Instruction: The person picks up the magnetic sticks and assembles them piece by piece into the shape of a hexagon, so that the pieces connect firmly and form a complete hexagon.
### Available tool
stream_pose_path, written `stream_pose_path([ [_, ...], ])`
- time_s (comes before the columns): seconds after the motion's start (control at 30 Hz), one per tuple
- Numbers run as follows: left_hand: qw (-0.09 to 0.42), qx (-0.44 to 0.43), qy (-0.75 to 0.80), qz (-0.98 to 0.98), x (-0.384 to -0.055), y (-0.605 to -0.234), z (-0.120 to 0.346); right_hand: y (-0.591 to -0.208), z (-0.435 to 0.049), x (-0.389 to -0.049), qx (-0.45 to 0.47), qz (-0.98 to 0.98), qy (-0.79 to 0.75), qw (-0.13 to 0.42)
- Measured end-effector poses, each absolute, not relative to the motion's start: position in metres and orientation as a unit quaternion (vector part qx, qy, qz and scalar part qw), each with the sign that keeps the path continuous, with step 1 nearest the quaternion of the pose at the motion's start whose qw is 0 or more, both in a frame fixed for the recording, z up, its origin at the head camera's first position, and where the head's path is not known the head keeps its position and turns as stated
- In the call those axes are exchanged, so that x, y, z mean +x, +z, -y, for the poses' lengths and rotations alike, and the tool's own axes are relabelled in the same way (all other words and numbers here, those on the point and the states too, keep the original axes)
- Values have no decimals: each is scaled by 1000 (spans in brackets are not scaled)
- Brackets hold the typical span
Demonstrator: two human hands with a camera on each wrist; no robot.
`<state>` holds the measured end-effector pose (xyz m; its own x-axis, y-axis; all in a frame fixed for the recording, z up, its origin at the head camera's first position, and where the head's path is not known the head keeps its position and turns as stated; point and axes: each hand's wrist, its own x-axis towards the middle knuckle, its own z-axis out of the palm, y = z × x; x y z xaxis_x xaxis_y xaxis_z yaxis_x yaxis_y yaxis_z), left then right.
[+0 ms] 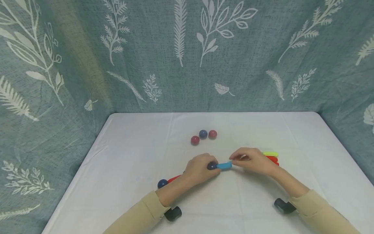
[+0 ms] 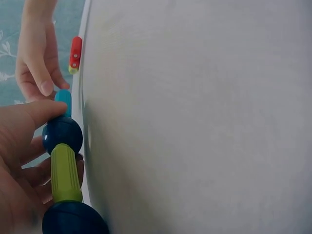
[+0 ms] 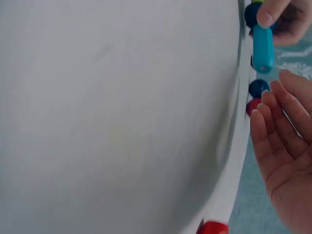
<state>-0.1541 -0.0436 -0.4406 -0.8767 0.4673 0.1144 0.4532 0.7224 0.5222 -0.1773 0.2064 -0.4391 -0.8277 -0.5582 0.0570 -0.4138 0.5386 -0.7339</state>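
My left hand (image 1: 199, 169) holds a chain of toy rods and balls above the white table. Its thumb lies where a dark blue ball (image 2: 62, 135) meets a light blue rod (image 1: 224, 165). Behind that ball, a ribbed green rod (image 2: 66, 173) joins another dark blue ball (image 2: 73, 219). A red rod (image 1: 174, 178) and a blue ball (image 1: 162, 183) show beyond the left forearm; the hand hides whether they join on. Close to the light blue rod's free end is my right hand (image 1: 252, 160), fingers loosely extended, a small gap apart in the right wrist view.
Two red balls (image 1: 195, 140) and a blue ball (image 1: 203, 134) sit farther back on the white table (image 1: 140, 139). Beside the right hand lie a yellow-green rod (image 1: 270, 153) and red rods (image 1: 273, 159). A patterned cloth (image 1: 163, 55) hangs behind the table.
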Motion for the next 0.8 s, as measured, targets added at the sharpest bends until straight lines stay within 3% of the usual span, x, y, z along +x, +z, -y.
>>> stream_pose_path([
  [0.53,12,245,278,-929,-153,-441,50,-447,-192,-213,-145,-901,-402,70],
  [0.8,17,242,277,-930,-153,-440,51,-443,-161,-238,-144,-907,-392,51],
])
